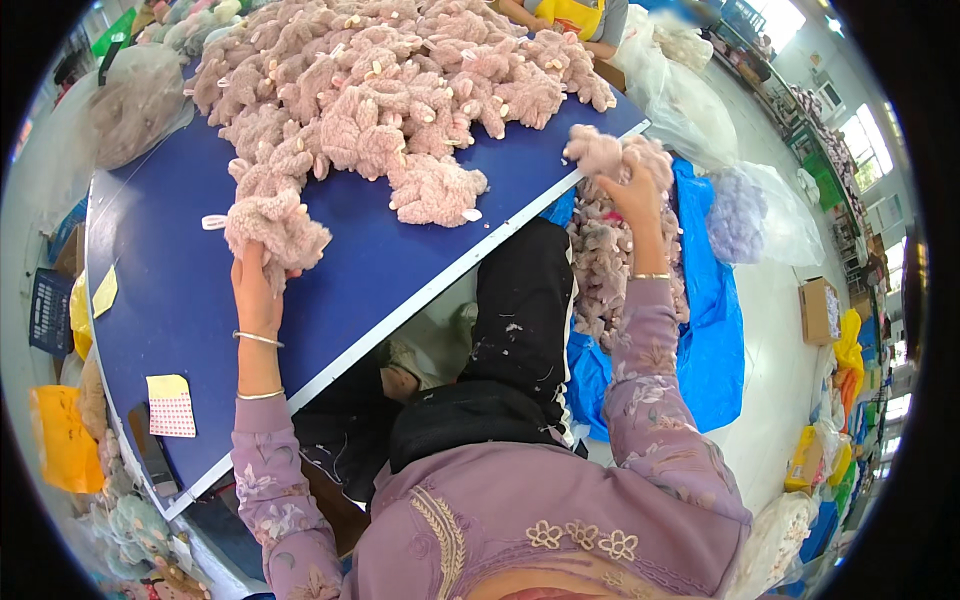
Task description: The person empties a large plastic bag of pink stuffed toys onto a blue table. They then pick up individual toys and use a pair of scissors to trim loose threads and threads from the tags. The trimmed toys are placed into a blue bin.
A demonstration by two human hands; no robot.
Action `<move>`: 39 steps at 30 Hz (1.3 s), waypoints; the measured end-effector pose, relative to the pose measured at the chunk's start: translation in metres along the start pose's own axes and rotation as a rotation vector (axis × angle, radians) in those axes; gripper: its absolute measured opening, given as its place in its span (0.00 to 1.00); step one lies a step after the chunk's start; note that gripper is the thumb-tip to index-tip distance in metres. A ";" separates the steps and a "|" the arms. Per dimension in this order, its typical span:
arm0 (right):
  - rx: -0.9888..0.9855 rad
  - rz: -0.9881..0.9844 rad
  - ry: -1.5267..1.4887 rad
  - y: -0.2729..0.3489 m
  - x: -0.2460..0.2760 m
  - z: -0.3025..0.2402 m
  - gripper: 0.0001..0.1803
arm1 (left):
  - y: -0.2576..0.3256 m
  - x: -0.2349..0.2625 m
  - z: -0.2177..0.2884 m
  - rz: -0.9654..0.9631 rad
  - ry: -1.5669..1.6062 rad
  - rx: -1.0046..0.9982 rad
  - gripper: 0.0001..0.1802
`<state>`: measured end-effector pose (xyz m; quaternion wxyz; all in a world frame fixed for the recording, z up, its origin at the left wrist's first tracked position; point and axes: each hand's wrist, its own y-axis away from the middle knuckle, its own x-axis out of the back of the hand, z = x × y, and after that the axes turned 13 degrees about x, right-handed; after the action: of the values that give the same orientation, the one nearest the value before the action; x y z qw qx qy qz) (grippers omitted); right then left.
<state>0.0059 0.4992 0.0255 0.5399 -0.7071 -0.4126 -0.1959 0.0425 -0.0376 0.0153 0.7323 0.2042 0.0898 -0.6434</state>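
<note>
My left hand (258, 285) is closed on a fluffy pink plush toy skin (272, 228) above the left part of the blue table (370, 255). A white tag sticks out from that piece. Out past the table's right edge, my right hand (637, 197) grips another pink plush toy skin (597, 150), its fingers partly sunk in the pile. Beneath it lies a blue sack (712, 330) filled with similar plush pieces (600, 265). A large heap of pink plush pieces (375, 120), many with small white tags, covers the far side of the table.
A sheet of red-marked stickers (171, 408) lies at the table's left. Clear plastic bags (685, 95) stand beyond the right edge, one holding lilac plush (738, 215). A cardboard box (820, 311) sits on the floor at right. Another person in a yellow apron (572, 18) is across the table.
</note>
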 end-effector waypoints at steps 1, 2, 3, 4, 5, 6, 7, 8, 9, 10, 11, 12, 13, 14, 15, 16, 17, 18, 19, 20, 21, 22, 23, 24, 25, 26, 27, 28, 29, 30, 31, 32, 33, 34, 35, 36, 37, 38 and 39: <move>0.014 0.065 -0.052 0.001 0.003 -0.011 0.26 | -0.004 -0.002 -0.004 -0.048 0.047 0.019 0.18; 0.029 0.130 -0.104 0.001 0.001 -0.027 0.26 | -0.011 -0.005 -0.006 -0.095 0.095 0.038 0.19; 0.045 0.192 -0.159 0.001 -0.002 -0.047 0.25 | -0.013 -0.025 -0.009 -0.006 0.172 0.009 0.19; -0.016 0.073 -0.312 0.002 -0.003 -0.076 0.23 | -0.018 -0.031 -0.013 0.001 0.181 0.030 0.19; -0.075 -0.044 -0.448 0.004 -0.006 -0.104 0.20 | -0.027 -0.035 -0.023 -0.086 0.212 0.078 0.20; -0.023 -0.146 -0.566 0.007 -0.020 -0.119 0.17 | -0.035 -0.040 -0.028 -0.169 0.235 0.120 0.21; 0.003 -0.217 -0.746 0.011 -0.036 -0.140 0.17 | -0.037 -0.052 -0.032 -0.188 0.258 0.137 0.21; 0.018 -0.253 -0.942 0.017 -0.055 -0.159 0.17 | -0.035 -0.065 -0.034 -0.199 0.280 0.147 0.21; 0.017 -0.347 -1.123 0.020 -0.059 -0.184 0.19 | -0.037 -0.073 -0.039 -0.197 0.244 0.145 0.21; 0.016 -0.391 -1.228 0.023 -0.066 -0.202 0.22 | -0.038 -0.079 -0.042 -0.196 0.208 0.144 0.22; 0.055 -0.390 -1.218 0.025 -0.066 -0.220 0.23 | -0.038 -0.084 -0.041 -0.193 0.217 0.132 0.19; 0.094 -0.392 -1.206 0.027 -0.065 -0.237 0.23 | -0.035 -0.087 -0.039 -0.189 0.230 0.121 0.17; 0.066 -0.406 -1.203 0.030 -0.071 -0.244 0.22 | -0.032 -0.091 -0.037 -0.209 0.259 0.103 0.17; 0.026 -0.366 -1.254 0.032 -0.075 -0.255 0.21 | -0.029 -0.093 -0.035 -0.216 0.292 0.097 0.17; 0.025 -0.331 -1.264 0.031 -0.078 -0.260 0.21 | -0.026 -0.089 -0.031 -0.201 0.284 0.102 0.17; 0.022 -0.295 -1.273 0.030 -0.080 -0.264 0.21 | -0.024 -0.086 -0.028 -0.189 0.274 0.109 0.16; 0.023 -0.271 -1.281 0.031 -0.083 -0.266 0.21 | -0.024 -0.084 -0.027 -0.159 0.287 0.096 0.16; 0.025 -0.244 -1.286 0.031 -0.084 -0.267 0.22 | -0.025 -0.084 -0.026 -0.133 0.300 0.085 0.15; 0.025 -0.216 -1.290 0.032 -0.086 -0.268 0.22 | -0.026 -0.084 -0.026 -0.109 0.313 0.075 0.15; 0.017 -0.218 -1.316 0.032 -0.087 -0.268 0.22 | -0.026 -0.084 -0.025 -0.096 0.306 0.075 0.14; 0.010 -0.216 -1.340 0.031 -0.088 -0.267 0.22 | -0.026 -0.084 -0.025 -0.086 0.298 0.076 0.14; 0.001 -0.214 -1.365 0.031 -0.088 -0.266 0.22 | -0.027 -0.084 -0.026 -0.077 0.290 0.078 0.13; -0.012 -0.250 -1.266 0.030 -0.085 -0.263 0.22 | -0.029 -0.082 -0.027 -0.071 0.267 0.084 0.13; 0.011 -0.227 -1.220 0.030 -0.084 -0.263 0.21 | -0.031 -0.080 -0.027 -0.064 0.240 0.091 0.13; 0.034 -0.203 -1.173 0.030 -0.083 -0.264 0.21 | -0.032 -0.079 -0.027 -0.057 0.213 0.097 0.13; 0.056 -0.179 -1.126 0.029 -0.082 -0.264 0.20 | -0.031 -0.079 -0.028 -0.044 0.205 0.093 0.13; 0.063 -0.183 -1.114 0.028 -0.079 -0.265 0.19 | -0.029 -0.080 -0.025 -0.030 0.194 0.087 0.13; 0.069 -0.186 -1.102 0.027 -0.076 -0.265 0.18 | -0.028 -0.081 -0.024 -0.016 0.183 0.082 0.13; 0.076 -0.189 -1.089 0.026 -0.074 -0.265 0.16 | -0.028 -0.081 -0.024 -0.017 0.193 0.083 0.13; 0.066 -0.172 -1.116 0.027 -0.075 -0.264 0.15 | -0.028 -0.081 -0.023 -0.019 0.200 0.084 0.13; 0.057 -0.154 -1.143 0.029 -0.076 -0.262 0.14 | -0.028 -0.082 -0.023 -0.022 0.207 0.086 0.13; 0.048 -0.136 -1.170 0.030 -0.076 -0.261 0.13 | -0.028 -0.082 -0.024 -0.028 0.228 0.077 0.14; 0.056 -0.155 -1.170 0.030 -0.074 -0.261 0.12 | -0.028 -0.081 -0.025 -0.035 0.248 0.071 0.14; 0.065 -0.175 -1.171 0.029 -0.068 -0.261 0.11 | -0.030 -0.079 -0.027 -0.042 0.269 0.065 0.14; 0.075 -0.195 -1.172 0.029 -0.063 -0.262 0.11 | -0.036 -0.074 -0.031 -0.060 0.253 0.060 0.14; 0.081 -0.213 -1.172 0.029 -0.060 -0.260 0.11 | -0.036 -0.073 -0.032 -0.078 0.250 0.057 0.14; 0.015 -0.239 -1.175 0.029 -0.060 -0.255 0.11 | -0.037 -0.073 -0.033 -0.095 0.248 0.054 0.14; -0.050 -0.264 -1.177 0.027 -0.061 -0.250 0.12 | -0.037 -0.074 -0.034 -0.112 0.246 0.050 0.14; -0.115 -0.289 -1.179 0.026 -0.062 -0.246 0.13 | -0.035 -0.078 -0.033 -0.096 0.215 0.057 0.14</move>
<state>0.0317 0.2462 0.0484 0.1495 -0.6614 -0.7224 0.1354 0.0000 0.0436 0.0100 0.6807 0.2879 0.1592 -0.6545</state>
